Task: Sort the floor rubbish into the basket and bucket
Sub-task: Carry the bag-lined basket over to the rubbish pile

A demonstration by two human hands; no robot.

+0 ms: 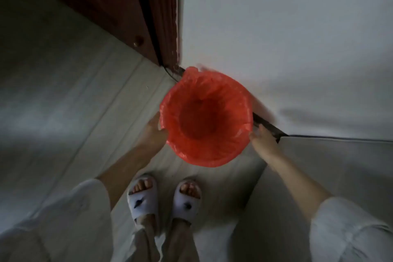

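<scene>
A round bucket [205,117] lined with a red plastic bag is in the middle of the view, in the corner by the wall. It looks empty inside. My left hand [153,132] holds its left rim, with the fingers hidden behind the bag. My right hand [262,138] grips the right rim. No rubbish and no basket are in sight. The picture is blurred.
A white wall [287,38] rises behind the bucket, with a dark skirting strip [268,125] at its foot. A dark wooden door and frame [131,10] stand at the upper left. My feet in white slippers [163,200] stand on pale floor tiles just below the bucket.
</scene>
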